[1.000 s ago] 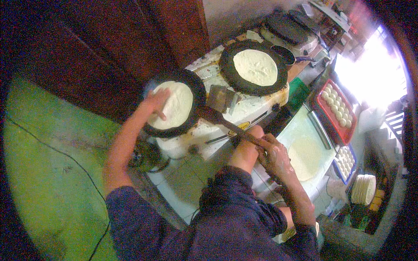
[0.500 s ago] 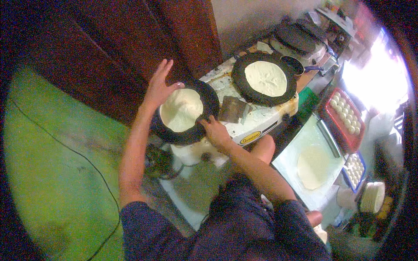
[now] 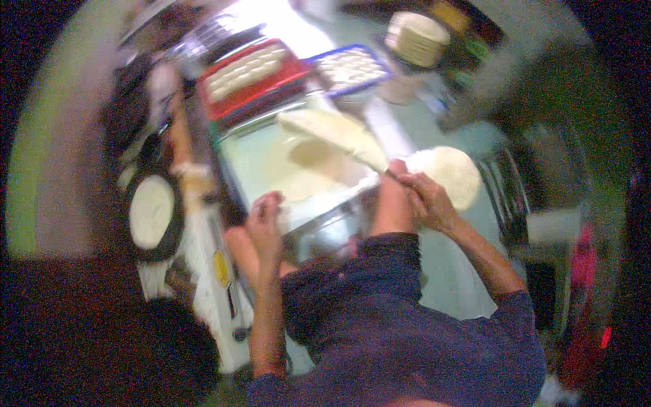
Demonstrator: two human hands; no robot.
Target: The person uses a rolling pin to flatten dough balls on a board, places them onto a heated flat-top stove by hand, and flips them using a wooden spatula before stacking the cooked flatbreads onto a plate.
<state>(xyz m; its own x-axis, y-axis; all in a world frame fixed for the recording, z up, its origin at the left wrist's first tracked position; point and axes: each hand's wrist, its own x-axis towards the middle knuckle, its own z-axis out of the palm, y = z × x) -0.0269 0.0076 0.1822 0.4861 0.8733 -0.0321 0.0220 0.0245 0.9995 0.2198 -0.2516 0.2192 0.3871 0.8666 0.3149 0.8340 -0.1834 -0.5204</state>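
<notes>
My right hand (image 3: 427, 197) is closed, its fingertips at the end of a pale, thin flatbread (image 3: 332, 138) tilted above the board. Motion blur hides how the edge sits in the fingers. Under it, a rolled-out dough sheet (image 3: 305, 186) lies on the pale rectangular board (image 3: 247, 149), with a brownish shadow on it. By the board's near left corner, my left hand (image 3: 266, 220) is raised with loosely bent fingers and holds nothing I can see. A round flatbread (image 3: 447, 178) lies beyond my right hand.
At the board's far side stand a red tray (image 3: 254, 98) of dough balls and a blue tray (image 3: 347, 88) with more. A stack of pale flatbreads (image 3: 417, 41) stands at the far right. To the left, a dark pan (image 3: 173, 230) on the white stove (image 3: 210, 298) holds a flatbread.
My view has swung right from the stove to the board. Both hands have left the pan. A flatbread is now in the air by my right hand; my left hand is beside the board.
</notes>
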